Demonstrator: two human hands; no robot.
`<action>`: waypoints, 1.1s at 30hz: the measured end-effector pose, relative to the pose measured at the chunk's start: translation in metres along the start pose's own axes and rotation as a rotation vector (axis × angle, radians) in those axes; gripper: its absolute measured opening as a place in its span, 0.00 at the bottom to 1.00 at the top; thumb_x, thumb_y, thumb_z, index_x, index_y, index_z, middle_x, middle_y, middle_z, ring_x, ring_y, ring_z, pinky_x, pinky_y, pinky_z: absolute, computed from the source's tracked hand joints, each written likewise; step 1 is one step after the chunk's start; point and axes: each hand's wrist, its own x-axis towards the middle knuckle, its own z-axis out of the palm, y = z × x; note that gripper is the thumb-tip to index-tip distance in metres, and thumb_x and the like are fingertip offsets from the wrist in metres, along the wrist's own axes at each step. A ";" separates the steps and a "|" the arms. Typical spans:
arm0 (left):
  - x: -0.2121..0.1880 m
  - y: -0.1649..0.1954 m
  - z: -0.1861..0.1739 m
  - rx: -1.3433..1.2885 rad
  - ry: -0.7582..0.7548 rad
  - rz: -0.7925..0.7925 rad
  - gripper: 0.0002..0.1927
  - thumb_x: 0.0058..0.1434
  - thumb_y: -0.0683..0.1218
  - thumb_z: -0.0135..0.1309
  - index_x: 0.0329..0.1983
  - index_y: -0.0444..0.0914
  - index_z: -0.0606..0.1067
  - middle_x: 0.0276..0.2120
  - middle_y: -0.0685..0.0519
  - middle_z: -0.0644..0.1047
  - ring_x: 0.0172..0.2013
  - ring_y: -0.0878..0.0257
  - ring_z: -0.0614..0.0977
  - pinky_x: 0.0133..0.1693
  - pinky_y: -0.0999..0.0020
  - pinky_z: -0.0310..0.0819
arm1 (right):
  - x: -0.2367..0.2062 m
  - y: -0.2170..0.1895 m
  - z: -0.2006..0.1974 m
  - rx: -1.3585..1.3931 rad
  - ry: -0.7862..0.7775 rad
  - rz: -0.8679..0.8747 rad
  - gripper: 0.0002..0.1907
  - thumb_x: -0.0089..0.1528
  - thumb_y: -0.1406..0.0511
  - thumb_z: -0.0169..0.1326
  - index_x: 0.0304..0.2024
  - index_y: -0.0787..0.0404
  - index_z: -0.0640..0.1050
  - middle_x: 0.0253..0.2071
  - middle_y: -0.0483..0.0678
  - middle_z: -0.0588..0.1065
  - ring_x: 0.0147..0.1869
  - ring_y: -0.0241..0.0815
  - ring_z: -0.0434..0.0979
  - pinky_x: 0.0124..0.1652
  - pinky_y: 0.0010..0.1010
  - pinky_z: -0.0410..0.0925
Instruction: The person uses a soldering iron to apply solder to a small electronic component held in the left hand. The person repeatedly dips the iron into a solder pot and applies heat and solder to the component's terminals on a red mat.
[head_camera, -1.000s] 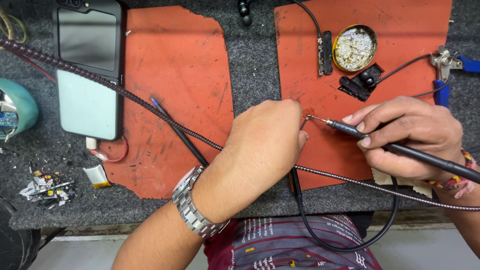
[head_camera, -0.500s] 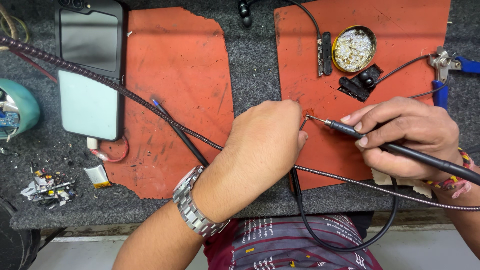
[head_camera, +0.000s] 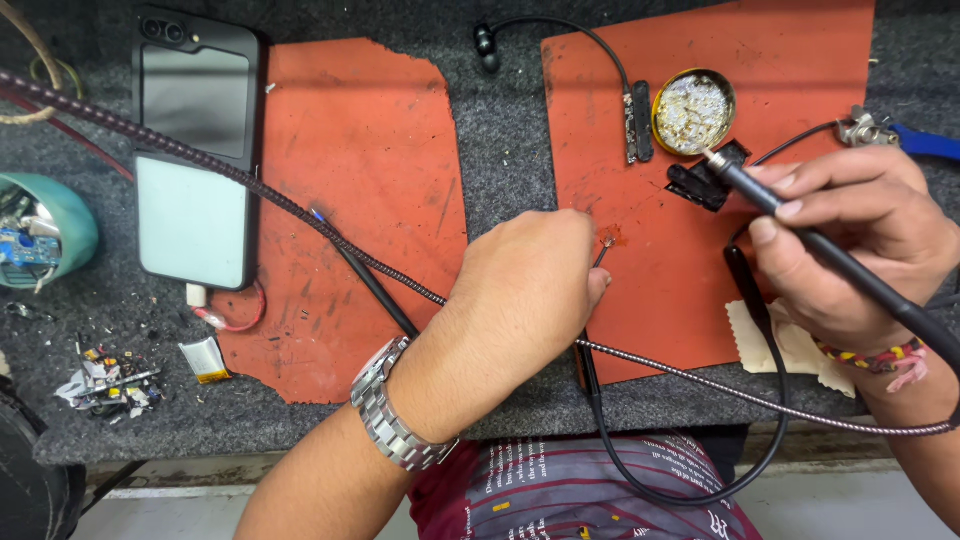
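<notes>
Orange-red mat (head_camera: 790, 60): silicone-looking sheet under both hands, laid on grey felt bench cover (head_camera: 505, 130).
Left hand (head_camera: 525, 295): curled into a loose fist on the mat, fingers closed around a thin wire end (head_camera: 605, 247); only the short bare tip protrudes past the fingertips.
Wire tip: resting at a small dark scorch spot on the mat, just beyond the left fingertips.
Wristwatch (head_camera: 395, 420): metal link band, behind the left hand on the wrist.
Right hand (head_camera: 850, 245): closed in a pen grip on a black soldering iron (head_camera: 800, 225); thumb and forefinger clamped near the front of the handle.
Iron tip: raised well clear of the wire end, pointing up and away from the grip, at the rim of the brass tin.
Brass tin (head_camera: 693, 110): round, filled with pale curled cleaning wool, just ahead of the iron tip.
Black clip parts (head_camera: 705, 180): beside the tin, directly under the iron shaft.
Braided cable (head_camera: 250, 190): running diagonally beneath the left forearm and out below the right wrist.
Black cable (head_camera: 770, 400): looping from under the left hand down toward the lap and back up to the right grip.
Phones (head_camera: 195, 150): two stacked flat, well away from the left hand across a second orange-red mat (head_camera: 360, 130).
Teal cup (head_camera: 40, 230): beyond the phones, holding small parts.
Yellow cloth scrap (head_camera: 800, 350): just below the right palm.
</notes>
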 end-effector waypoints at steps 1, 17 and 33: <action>0.000 0.000 -0.001 -0.009 0.011 0.007 0.13 0.56 0.49 0.61 0.33 0.33 0.76 0.31 0.40 0.80 0.38 0.42 0.82 0.39 0.46 0.76 | 0.000 0.000 0.001 0.010 0.027 0.019 0.08 0.68 0.74 0.61 0.44 0.66 0.73 0.48 0.52 0.72 0.53 0.44 0.82 0.58 0.32 0.79; -0.003 0.001 -0.002 -0.023 -0.008 -0.018 0.12 0.57 0.49 0.60 0.33 0.34 0.77 0.32 0.42 0.80 0.39 0.43 0.82 0.40 0.47 0.76 | 0.005 -0.004 0.001 -0.246 -0.023 -0.045 0.07 0.63 0.75 0.65 0.40 0.67 0.78 0.46 0.55 0.78 0.50 0.44 0.83 0.49 0.27 0.77; -0.004 0.000 -0.003 -0.036 -0.012 -0.012 0.12 0.57 0.49 0.60 0.32 0.34 0.76 0.31 0.42 0.80 0.38 0.43 0.82 0.40 0.47 0.76 | 0.003 -0.003 -0.002 -0.100 0.045 0.168 0.07 0.61 0.74 0.63 0.38 0.67 0.76 0.45 0.54 0.77 0.44 0.42 0.81 0.42 0.24 0.75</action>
